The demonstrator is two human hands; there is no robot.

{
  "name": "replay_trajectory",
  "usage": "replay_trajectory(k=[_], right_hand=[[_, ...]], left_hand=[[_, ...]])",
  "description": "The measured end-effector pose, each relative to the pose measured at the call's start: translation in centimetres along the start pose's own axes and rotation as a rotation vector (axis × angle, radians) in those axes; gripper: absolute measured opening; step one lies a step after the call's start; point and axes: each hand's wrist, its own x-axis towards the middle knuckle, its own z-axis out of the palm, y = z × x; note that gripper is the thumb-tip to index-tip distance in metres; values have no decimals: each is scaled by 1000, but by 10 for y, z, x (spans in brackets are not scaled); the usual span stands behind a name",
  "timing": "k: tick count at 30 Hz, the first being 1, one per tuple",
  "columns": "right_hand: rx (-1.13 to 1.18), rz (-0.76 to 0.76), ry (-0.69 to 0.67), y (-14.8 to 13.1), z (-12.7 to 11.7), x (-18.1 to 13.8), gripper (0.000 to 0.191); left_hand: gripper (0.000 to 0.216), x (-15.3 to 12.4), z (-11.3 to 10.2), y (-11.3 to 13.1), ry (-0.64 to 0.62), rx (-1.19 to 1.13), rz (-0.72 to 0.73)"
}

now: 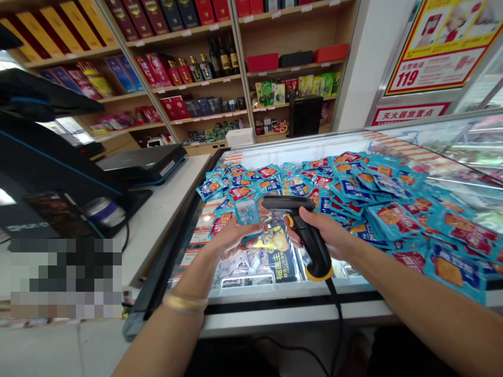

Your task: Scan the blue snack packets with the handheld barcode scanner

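My left hand [231,238] grips a small blue snack packet [247,213], its back side with a pale printed label turned up. In my right hand [328,230] is a black and yellow barcode scanner [316,243], with its head pointing left toward the packet. A cord [337,314] hangs from the scanner's handle down past the front edge. Both hands are above the glass top of a freezer [251,317]. Around them lie many more blue packets [396,217] with red or dark blue fronts, heaped mostly to the right and some behind my left hand.
A white counter [165,209] at the left holds a black weighing scale [145,159] and a dark checkout machine [51,167]. Shelves [188,31] of boxes and bottles stand at the back. A white box [240,137] sits behind the freezer, and a poster [440,47] hangs at the right.
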Motion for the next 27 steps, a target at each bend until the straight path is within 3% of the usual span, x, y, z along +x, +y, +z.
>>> replay_trajectory(k=[6, 21, 27], right_hand=[[-38, 7, -28, 2, 0, -1, 54], [-27, 10, -54, 4, -1, 1, 47], [-1, -31, -17, 0, 1, 3, 52]], left_hand=[[30, 5, -1, -5, 24, 65, -31], [33, 3, 0, -3, 17, 77, -58], [52, 4, 8, -1, 35, 104, 76]])
